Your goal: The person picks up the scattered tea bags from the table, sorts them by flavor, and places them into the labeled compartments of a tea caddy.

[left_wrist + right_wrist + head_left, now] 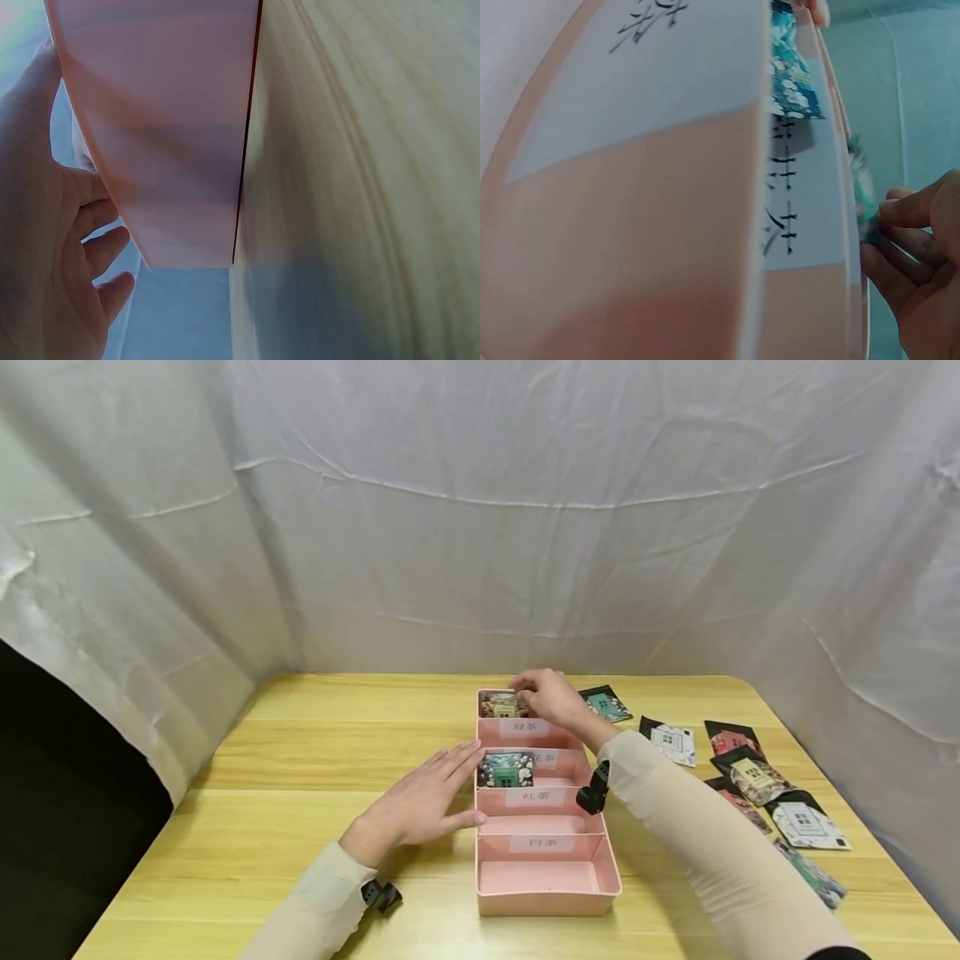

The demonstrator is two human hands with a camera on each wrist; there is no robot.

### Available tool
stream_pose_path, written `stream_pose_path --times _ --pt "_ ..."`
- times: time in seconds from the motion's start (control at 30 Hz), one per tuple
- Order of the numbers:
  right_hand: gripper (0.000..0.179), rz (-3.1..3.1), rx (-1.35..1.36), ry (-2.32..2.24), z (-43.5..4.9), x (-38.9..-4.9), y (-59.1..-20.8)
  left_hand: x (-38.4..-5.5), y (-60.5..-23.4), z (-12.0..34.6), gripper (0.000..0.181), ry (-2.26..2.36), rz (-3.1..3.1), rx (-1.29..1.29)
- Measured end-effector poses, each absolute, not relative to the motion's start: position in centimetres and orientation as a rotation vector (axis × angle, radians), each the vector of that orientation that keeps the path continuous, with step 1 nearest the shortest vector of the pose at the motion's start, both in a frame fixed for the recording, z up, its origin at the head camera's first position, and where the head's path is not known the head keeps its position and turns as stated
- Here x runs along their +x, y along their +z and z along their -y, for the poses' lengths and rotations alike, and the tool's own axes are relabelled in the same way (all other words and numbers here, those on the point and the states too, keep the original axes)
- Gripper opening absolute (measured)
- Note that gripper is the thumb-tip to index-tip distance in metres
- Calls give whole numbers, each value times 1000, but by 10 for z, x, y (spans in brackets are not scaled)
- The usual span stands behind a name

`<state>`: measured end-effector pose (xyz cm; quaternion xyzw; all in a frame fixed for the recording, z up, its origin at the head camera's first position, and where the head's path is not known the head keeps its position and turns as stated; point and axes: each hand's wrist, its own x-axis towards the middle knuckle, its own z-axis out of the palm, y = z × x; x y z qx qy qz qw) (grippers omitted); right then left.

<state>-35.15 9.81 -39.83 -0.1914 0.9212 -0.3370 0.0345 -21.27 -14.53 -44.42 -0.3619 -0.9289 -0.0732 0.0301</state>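
A long pink divided box with paper labels stands on the table. My left hand lies along its left side, fingers straight, fingertips and thumb at the rim; in the left wrist view, the palm is beside the box wall. Over the farthest compartment, my right hand pinches the edge of a sachet with a yellow label, which shows blurred in the right wrist view as a patterned packet at the fingertips. A black sachet with a green label lies in a nearer compartment.
Right of the box lie another green-labelled sachet and a white one. Farther right is a loose pile of several sachets, including a yellow-labelled one and a white one. Pale curtains hang around the table.
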Motion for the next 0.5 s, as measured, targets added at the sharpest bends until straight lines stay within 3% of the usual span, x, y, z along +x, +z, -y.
stream_pose_path --times 0.5 --pt "25 -2820 -567 -1158 -130 -352 -381 -214 -441 147 91 -244 2870 -1116"
